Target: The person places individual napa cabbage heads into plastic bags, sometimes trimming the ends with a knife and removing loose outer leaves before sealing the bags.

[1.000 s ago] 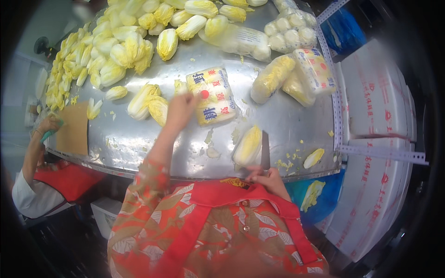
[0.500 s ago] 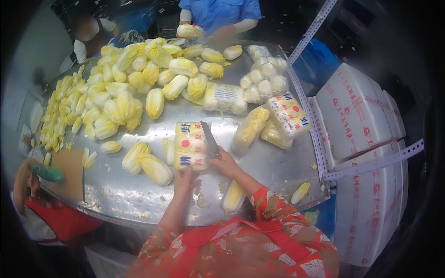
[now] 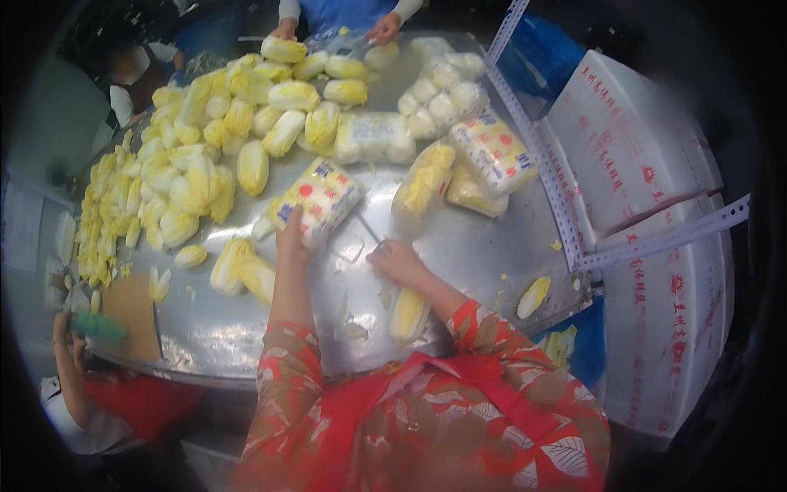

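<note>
My left hand grips the near left end of a clear printed bag of napa cabbages. The bag lies slanted, its far end turned to the right. In my right hand is a knife, its thin blade seen nearly edge-on and pointing at the bag's right side. A loose napa cabbage lies under my right wrist. Loose cabbages sit left of my left forearm. Part of another pale cabbage shows at the bag's left edge.
A large heap of napa cabbages covers the metal table's far left. Several filled bags lie at the right by a perforated metal post. White boxes are stacked beyond it. Co-workers stand at the far side and left.
The bag has moved away from me and turned clockwise. The knife has come off the bag's right edge and turned from broadside to edge-on. The whole view has shifted a little.
</note>
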Action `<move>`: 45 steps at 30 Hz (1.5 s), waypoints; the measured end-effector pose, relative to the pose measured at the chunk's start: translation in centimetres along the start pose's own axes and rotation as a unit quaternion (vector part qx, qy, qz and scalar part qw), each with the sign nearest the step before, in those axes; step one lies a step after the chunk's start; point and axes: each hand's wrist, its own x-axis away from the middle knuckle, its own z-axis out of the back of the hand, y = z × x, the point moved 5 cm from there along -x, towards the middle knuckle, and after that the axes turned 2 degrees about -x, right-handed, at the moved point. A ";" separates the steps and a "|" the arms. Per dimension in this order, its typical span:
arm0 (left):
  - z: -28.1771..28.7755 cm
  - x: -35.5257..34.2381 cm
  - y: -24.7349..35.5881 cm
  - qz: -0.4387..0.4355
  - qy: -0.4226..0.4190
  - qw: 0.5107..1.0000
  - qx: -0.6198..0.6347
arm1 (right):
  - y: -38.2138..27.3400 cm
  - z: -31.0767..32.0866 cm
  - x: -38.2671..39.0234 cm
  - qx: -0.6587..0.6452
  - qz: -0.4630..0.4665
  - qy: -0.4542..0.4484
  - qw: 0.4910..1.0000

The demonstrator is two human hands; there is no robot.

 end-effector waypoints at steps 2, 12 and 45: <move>-1.9 1.6 0.5 -0.071 0.007 0.995 -0.064 | 0.2 1.2 0.5 -0.006 -0.009 0.016 1.000; -8.0 11.6 7.6 -0.199 -0.037 0.968 -0.148 | -9.2 3.1 3.5 -0.043 0.099 -0.016 0.994; -10.5 14.5 12.4 -0.329 -0.039 0.940 -0.078 | -0.4 -3.0 10.1 0.187 0.098 -0.090 0.973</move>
